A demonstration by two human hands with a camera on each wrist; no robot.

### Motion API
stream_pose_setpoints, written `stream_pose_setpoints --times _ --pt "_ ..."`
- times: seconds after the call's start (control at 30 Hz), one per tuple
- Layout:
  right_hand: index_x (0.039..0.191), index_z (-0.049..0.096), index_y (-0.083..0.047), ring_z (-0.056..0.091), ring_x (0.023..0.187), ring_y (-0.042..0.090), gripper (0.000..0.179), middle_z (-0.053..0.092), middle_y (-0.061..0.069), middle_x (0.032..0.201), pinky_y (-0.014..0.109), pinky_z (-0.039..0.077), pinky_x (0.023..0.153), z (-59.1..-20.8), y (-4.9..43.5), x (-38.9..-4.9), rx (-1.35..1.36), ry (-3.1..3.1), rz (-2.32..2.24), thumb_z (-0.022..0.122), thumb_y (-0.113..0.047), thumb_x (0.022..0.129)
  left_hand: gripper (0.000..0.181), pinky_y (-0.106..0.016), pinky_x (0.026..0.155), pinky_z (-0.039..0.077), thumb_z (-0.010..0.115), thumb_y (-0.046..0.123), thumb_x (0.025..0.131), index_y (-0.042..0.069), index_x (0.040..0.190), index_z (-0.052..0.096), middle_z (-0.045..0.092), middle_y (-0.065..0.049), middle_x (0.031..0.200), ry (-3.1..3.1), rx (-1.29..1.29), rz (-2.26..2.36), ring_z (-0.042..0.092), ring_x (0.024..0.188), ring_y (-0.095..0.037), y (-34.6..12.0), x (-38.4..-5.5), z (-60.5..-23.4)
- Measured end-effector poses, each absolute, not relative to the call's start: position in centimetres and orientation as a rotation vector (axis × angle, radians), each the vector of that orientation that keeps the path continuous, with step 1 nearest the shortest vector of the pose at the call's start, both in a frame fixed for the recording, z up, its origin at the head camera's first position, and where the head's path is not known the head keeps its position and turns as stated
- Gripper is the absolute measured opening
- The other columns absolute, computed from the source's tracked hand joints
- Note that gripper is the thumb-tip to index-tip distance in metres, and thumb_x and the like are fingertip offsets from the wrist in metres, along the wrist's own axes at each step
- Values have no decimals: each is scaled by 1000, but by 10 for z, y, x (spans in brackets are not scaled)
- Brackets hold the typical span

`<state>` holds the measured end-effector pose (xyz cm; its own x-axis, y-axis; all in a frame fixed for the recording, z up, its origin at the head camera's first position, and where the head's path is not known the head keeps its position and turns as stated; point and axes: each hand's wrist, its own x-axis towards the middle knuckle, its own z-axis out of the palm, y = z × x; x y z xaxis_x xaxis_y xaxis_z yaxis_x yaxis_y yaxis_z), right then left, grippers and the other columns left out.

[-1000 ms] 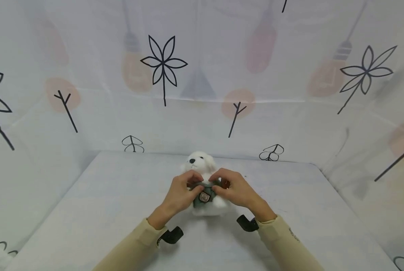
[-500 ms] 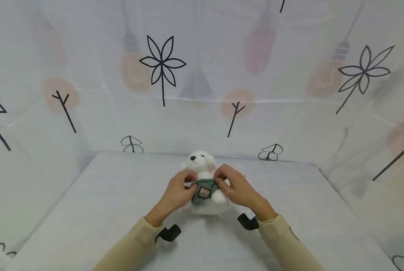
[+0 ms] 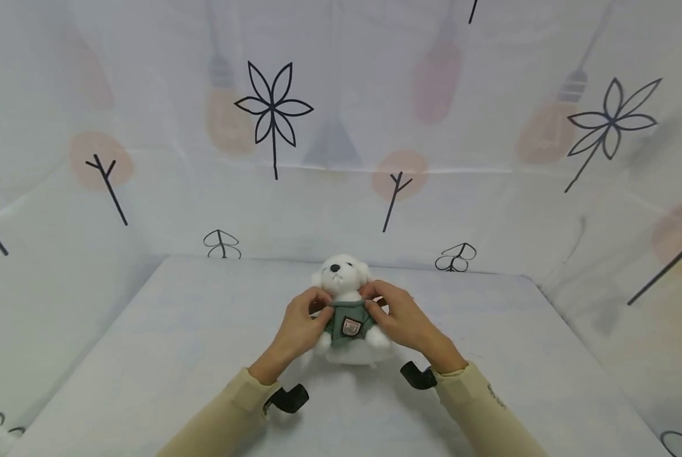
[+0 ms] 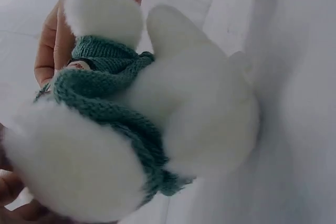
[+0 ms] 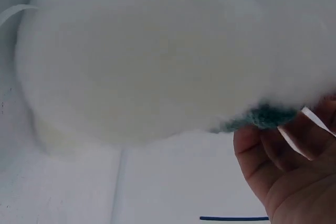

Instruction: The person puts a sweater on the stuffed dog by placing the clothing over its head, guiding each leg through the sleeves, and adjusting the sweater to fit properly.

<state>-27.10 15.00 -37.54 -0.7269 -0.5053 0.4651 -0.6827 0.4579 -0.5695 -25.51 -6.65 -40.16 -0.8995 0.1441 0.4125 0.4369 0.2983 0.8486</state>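
Note:
A white plush dog (image 3: 341, 278) with a black nose sits upright between both hands, facing the head camera. It wears a green knitted sweater (image 3: 341, 309) with a shield-shaped badge (image 3: 351, 327) on the front. My left hand (image 3: 300, 325) pinches the sweater's upper edge on one side, thumb in front. On the opposite side, my right hand (image 3: 401, 318) pinches that edge in the same way. Knitted folds (image 4: 100, 95) bunch around the dog's arms in the left wrist view. White fur fills most of the right wrist view, with right-hand fingers (image 5: 257, 153) at the green knit.
The dog sits on a white-covered table (image 3: 204, 330). Behind and beside the table hangs a pale curtain (image 3: 329, 209) printed with flowers, twigs and bulbs. Each sleeve carries a black wrist camera, one left (image 3: 291, 398) and one right (image 3: 418, 376).
The dog has turned from facing left to facing nearly forward and shifted slightly right. Its sweater front has been spread flatter, and both arms now show below it. The hands have moved slightly apart.

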Motion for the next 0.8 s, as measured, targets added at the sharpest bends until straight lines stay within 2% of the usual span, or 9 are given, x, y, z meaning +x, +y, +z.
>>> stream_pose_setpoints --times 0.23,0.43,0.53,0.67,0.8 --pt "103 57 -14 58 102 13 15 60 -1 112 32 52 81 -381 148 -273 1030 -2417 1233 54 -1 95 10 -39 81 54 59 -8 89 -1 95 62 63 -13 98 -2093 -655 -1653 64 98 -28 -69 -257 -401" --pt "102 57 -16 56 98 13 13 56 -2 108 33 53 79 -382 146 -275 1083 -2421 1219 57 -5 94 9 -37 81 53 66 4 89 10 96 64 62 -3 100 -2150 -709 -1503 60 95 -16 -75 -257 -399" --pt "100 58 -18 54 97 13 12 54 -3 108 33 53 78 -382 145 -273 1122 -2416 1193 62 -10 93 9 -37 77 53 70 10 87 13 94 64 59 0 100 -2185 -719 -1456 57 94 -16 -75 -257 -398" --pt "95 59 -18 54 93 11 7 53 -3 105 29 53 74 -382 142 -271 1145 -2366 1120 64 -14 93 9 -34 71 54 72 9 85 13 90 64 59 0 97 -2189 -697 -1379 58 90 -16 -74 -256 -399" --pt "93 59 -14 54 85 7 5 54 -4 97 23 52 69 -385 140 -271 1115 -2265 1017 63 -12 93 7 -30 71 55 71 7 86 10 88 64 64 0 94 -2172 -677 -1375 63 87 -13 -72 -255 -400"
